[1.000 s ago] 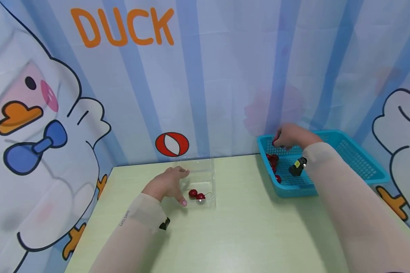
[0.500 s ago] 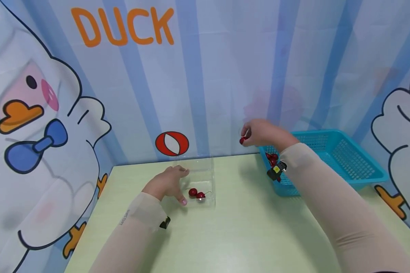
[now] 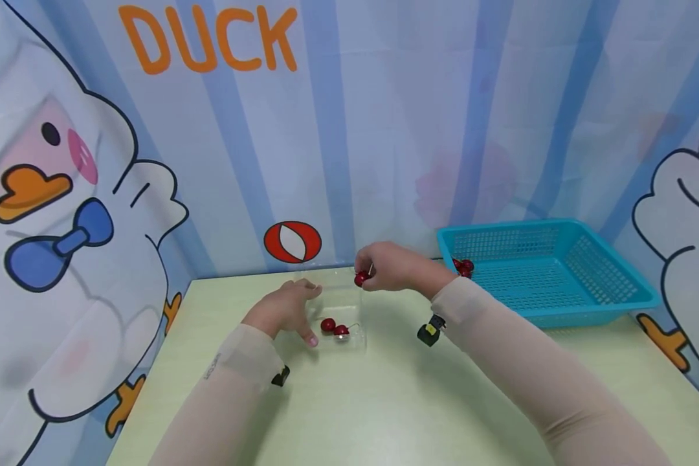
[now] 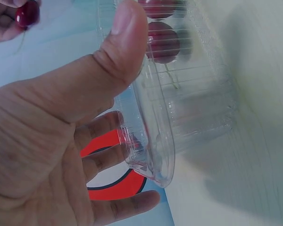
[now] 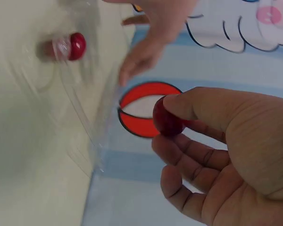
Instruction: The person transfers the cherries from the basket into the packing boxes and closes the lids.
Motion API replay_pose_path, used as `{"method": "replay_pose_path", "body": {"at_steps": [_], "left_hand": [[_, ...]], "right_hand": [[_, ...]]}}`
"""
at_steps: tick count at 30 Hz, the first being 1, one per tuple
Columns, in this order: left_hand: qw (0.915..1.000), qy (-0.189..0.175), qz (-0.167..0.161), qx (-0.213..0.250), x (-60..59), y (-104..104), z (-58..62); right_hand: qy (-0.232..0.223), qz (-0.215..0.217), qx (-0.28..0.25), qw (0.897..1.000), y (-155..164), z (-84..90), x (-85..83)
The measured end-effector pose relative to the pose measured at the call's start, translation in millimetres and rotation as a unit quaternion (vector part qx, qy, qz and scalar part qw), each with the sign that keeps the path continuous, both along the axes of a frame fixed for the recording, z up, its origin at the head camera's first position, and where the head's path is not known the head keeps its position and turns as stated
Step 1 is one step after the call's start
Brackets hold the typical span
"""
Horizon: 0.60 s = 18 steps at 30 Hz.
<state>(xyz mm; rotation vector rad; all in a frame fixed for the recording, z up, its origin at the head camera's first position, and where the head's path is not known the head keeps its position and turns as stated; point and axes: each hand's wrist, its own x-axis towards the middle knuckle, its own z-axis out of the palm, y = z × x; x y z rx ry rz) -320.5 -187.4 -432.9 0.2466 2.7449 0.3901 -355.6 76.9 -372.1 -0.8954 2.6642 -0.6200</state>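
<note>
Blue-striped, duck-printed cloth (image 3: 402, 129) backs the pale-topped table (image 3: 384, 401). From the head view, the right hand (image 3: 393, 266) pinches a glossy dark-red cherry (image 3: 361, 278) by the far right of a clear plastic box (image 3: 352, 310) containing two round red cherries (image 3: 328, 325); I'd lower it gently and release low, to avoid bruising. Only here does the turquoise mesh basket (image 3: 550, 278) show. Left wrist reveals the left hand (image 4: 52, 117) spread against the box's rim, plus the held cherry's pale stem (image 4: 21, 43). Right wrist, stem hidden, best shows the thumb-and-fingertip pinch.
</note>
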Motion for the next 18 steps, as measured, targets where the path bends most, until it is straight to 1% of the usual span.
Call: {"method": "replay_pose_path", "body": {"at_steps": [4, 9, 12, 18], "left_hand": [[1.0000, -0.001, -0.002, -0.003, -2.7, 0, -0.5], [0.9999, 0.006, -0.008, -0.004, -3.0, -1, -1.7], [0.9999, 0.011, -0.012, -0.004, -2.7, -1, -2.0], [0.9998, 0.011, -0.014, -0.011, -1.8, 0, -1.0]], "right_hand": [[-0.006, 0.034, 0.008, 0.999, -24, -16.9, 6.8], [0.014, 0.083, 0.037, 0.996, -48, -34.9, 12.9], [0.017, 0.098, 0.059, 0.993, -57, -42.9, 15.3], [0.002, 0.110, 0.086, 0.990, -65, -53.2, 17.1]]}}
